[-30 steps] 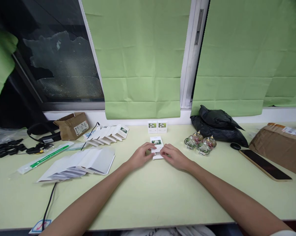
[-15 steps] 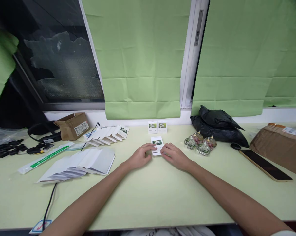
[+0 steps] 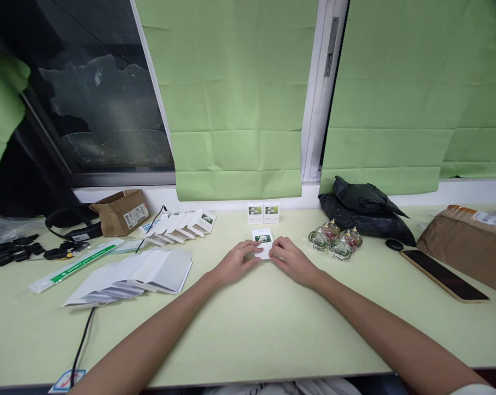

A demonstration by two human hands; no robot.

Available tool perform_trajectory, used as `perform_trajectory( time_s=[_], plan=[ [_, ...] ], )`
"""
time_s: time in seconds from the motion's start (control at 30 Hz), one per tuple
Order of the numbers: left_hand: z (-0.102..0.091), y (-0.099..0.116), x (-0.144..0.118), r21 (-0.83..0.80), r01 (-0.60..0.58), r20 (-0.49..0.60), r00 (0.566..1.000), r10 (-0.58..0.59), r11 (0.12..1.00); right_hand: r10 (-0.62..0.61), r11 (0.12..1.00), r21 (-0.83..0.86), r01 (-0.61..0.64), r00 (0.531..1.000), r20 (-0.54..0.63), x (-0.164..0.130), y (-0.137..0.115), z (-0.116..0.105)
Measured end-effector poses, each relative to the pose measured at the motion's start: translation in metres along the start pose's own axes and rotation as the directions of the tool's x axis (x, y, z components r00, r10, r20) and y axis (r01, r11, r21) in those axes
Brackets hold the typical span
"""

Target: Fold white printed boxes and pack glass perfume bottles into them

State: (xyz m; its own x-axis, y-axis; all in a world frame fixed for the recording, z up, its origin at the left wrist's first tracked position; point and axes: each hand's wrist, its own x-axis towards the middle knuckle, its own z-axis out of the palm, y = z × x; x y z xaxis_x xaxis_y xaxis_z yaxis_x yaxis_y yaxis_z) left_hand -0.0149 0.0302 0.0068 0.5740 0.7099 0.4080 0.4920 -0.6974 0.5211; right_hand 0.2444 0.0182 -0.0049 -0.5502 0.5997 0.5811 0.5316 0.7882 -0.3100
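At the middle of the pale green table (image 3: 248,329), just in front of the two small standing boxes (image 3: 263,212) by the window sill, lies a small white carton (image 3: 263,241) with a flower picture on its upper face. Left hand (image 3: 235,264) and right hand (image 3: 292,261) rest on the table at the carton's near end, fingers curled loosely and fingertips pressed on its near edge from either side; neither hand is closed around it. Judged by its look, the carton is thin printed card: light, fairly stiff along its folds, easily creased or dented, best pinched at the side edges or corners rather than squeezed on the broad faces. Left of the carton lie a fan of flat white card sheets (image 3: 141,271) and, beyond it, a row of flattened cartons (image 3: 182,224); farther left a brown cardboard box (image 3: 120,210). Right of the carton stand glass ornaments (image 3: 335,240), a black plastic bag (image 3: 365,211), a phone (image 3: 443,276) and a brown parcel (image 3: 466,241) cut off by the frame edge. Hidden or unclear: the carton's near end under the fingertips, whether its flaps are open or shut, its printed text, and the dark items at the far left edge
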Motion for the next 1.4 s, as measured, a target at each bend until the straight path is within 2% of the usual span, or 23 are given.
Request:
perform_trajectory(
  time_s=[0.23, 0.4, 0.63, 0.8, 0.9, 1.0, 1.13, 1.23, 1.4],
  plan=[
    [0.003, -0.004, 0.000, 0.027, 0.015, -0.012, 1.000, -0.015, 1.000, 0.077, 0.993, 0.093, -0.074, 0.996, -0.036, -0.002, 0.003, 0.002],
    [0.006, -0.007, 0.001, 0.038, -0.009, -0.024, 1.000, 0.010, 0.999, 0.109, 0.993, 0.053, -0.108, 0.994, -0.013, -0.003, 0.017, 0.014],
    [0.009, -0.006, 0.006, 0.045, -0.033, -0.043, 0.998, 0.035, 0.998, 0.053, 0.998, -0.020, -0.054, 0.998, -0.046, 0.001, 0.023, 0.020],
    [0.009, -0.003, 0.006, 0.031, -0.040, -0.048, 0.998, 0.041, 0.999, 0.056, 0.998, 0.010, -0.056, 0.997, -0.049, 0.002, 0.019, 0.017],
    [0.008, -0.001, 0.004, -0.005, -0.004, -0.051, 0.999, 0.003, 1.000, 0.118, 0.992, 0.052, -0.115, 0.991, -0.065, 0.001, 0.018, 0.015],
    [0.008, -0.003, 0.003, -0.026, 0.056, -0.093, 0.994, -0.058, 0.998, 0.244, 0.968, 0.083, -0.236, 0.965, -0.093, -0.001, 0.020, 0.015],
    [0.012, -0.015, 0.004, 0.055, 0.179, -0.169, 0.971, -0.168, 0.982, 0.380, 0.923, 0.095, -0.374, 0.923, -0.063, -0.003, 0.029, 0.019],
    [0.016, -0.024, 0.006, 0.091, 0.245, -0.143, 0.962, -0.231, 0.965, 0.384, 0.919, 0.116, -0.378, 0.923, -0.037, -0.002, 0.032, 0.020],
    [0.017, -0.028, 0.006, 0.085, 0.231, -0.116, 0.968, -0.221, 0.969, 0.340, 0.930, 0.153, -0.335, 0.940, -0.008, 0.000, 0.029, 0.016]
  ],
)
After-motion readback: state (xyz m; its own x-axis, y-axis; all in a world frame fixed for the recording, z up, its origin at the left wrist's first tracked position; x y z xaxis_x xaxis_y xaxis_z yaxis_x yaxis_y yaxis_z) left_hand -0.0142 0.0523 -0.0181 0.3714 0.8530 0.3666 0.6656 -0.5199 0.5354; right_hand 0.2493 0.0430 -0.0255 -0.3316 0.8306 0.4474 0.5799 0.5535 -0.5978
